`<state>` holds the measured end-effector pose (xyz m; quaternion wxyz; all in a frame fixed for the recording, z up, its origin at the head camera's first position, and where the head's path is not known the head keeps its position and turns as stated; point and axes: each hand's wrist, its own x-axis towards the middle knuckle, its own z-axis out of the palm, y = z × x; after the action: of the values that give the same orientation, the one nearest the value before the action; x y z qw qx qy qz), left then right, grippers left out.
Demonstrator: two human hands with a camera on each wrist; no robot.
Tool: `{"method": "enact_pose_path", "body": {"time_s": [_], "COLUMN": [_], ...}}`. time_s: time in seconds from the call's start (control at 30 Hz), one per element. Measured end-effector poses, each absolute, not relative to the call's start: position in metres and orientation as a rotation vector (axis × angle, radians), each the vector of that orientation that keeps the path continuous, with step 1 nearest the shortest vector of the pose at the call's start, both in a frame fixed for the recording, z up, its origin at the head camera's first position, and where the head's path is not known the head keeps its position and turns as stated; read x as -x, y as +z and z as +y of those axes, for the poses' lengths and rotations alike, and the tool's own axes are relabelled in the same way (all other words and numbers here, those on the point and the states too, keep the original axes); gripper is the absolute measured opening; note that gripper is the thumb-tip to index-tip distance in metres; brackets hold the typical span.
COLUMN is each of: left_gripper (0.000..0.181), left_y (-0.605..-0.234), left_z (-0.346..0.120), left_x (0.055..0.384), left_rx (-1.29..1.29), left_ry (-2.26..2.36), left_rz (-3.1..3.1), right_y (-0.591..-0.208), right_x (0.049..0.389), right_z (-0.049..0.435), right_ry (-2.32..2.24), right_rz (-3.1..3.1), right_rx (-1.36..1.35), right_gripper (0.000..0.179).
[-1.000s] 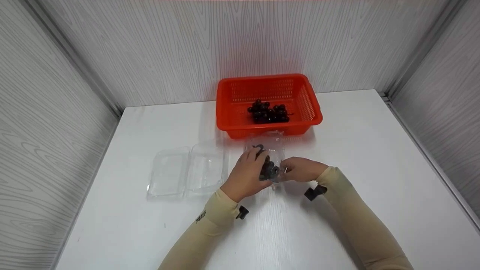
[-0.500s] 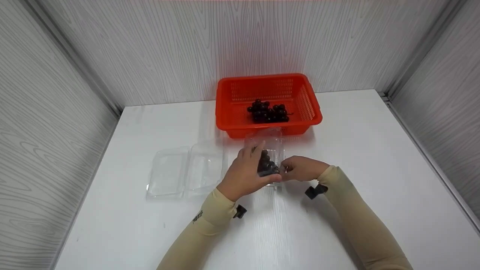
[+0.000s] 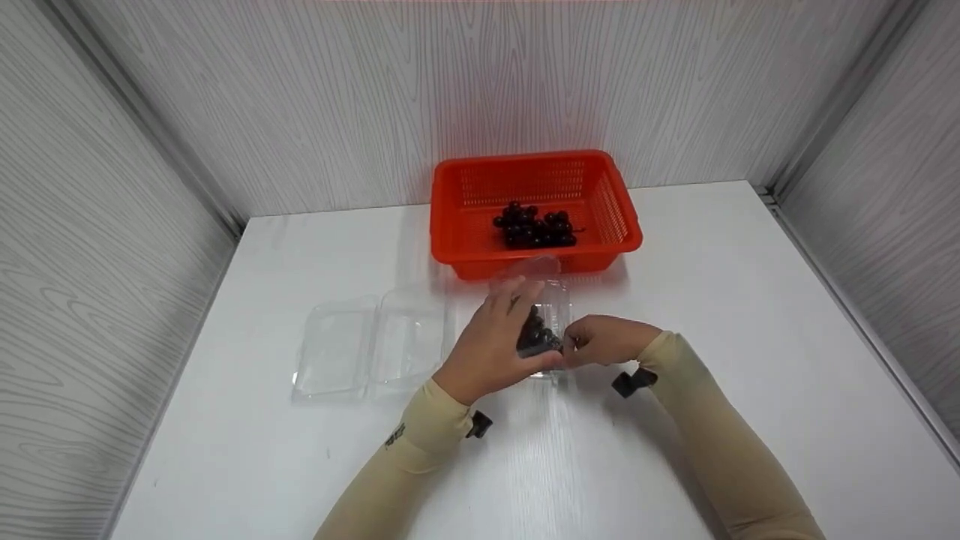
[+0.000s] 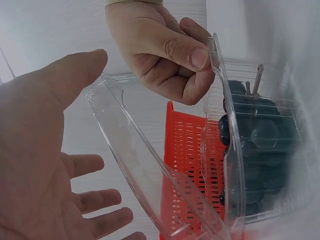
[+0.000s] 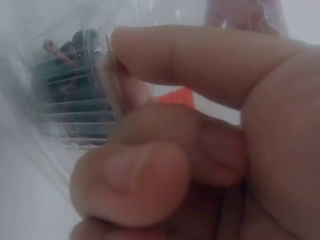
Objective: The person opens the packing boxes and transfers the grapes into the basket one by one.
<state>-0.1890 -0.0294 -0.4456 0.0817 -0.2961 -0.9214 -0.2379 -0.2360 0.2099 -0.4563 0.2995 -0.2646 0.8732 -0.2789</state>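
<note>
A clear plastic clamshell box (image 3: pixel 555 300) stands in front of the red basket, its lid (image 4: pixel 135 145) partly raised on the hinge. Inside its base lies a bunch of dark grapes (image 4: pixel 260 135) with a brown stem, partly covered by my left hand in the head view. My right hand (image 3: pixel 609 339) pinches the base's near right rim between thumb and curled index finger. My left hand (image 3: pixel 491 341) is spread over the box's left side, fingers straight, thumb tip right at the lid's edge in the left wrist view.
Behind the box, the red plastic basket (image 3: pixel 442 251) holds more dark grapes (image 3: pixel 534 225). Another clear clamshell box (image 3: pixel 337 345) lies unfolded on the white table (image 3: pixel 247 450) to the left. Wood-patterned panels (image 3: pixel 345 97) enclose the table's back and sides.
My left hand has come off the grapes and its thumb has spread toward my right hand. The lid has tilted up. My right hand keeps its hold on the rim.
</note>
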Motion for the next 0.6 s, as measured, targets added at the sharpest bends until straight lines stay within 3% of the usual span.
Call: {"method": "enact_pose_path", "body": {"time_s": [0.3,0.6], "left_gripper": [0.056,0.045], "left_y": [-0.4409,-0.4384], "left_z": [-0.0277,-0.0314], "left_x": [0.1855,0.1906], "left_rx": [1.041,0.913], "left_ry": [-0.67,-0.783], "left_rz": [-2.547,-2.367], "right_y": [-0.4544,-0.4557], "right_x": [0.2354,0.2368], "right_z": [0.2112,0.2103], "right_ry": [-0.707,-0.736], "right_rz": [2.327,2.305], "right_rx": [0.697,0.715], "right_gripper": [0.018,0.011]}}
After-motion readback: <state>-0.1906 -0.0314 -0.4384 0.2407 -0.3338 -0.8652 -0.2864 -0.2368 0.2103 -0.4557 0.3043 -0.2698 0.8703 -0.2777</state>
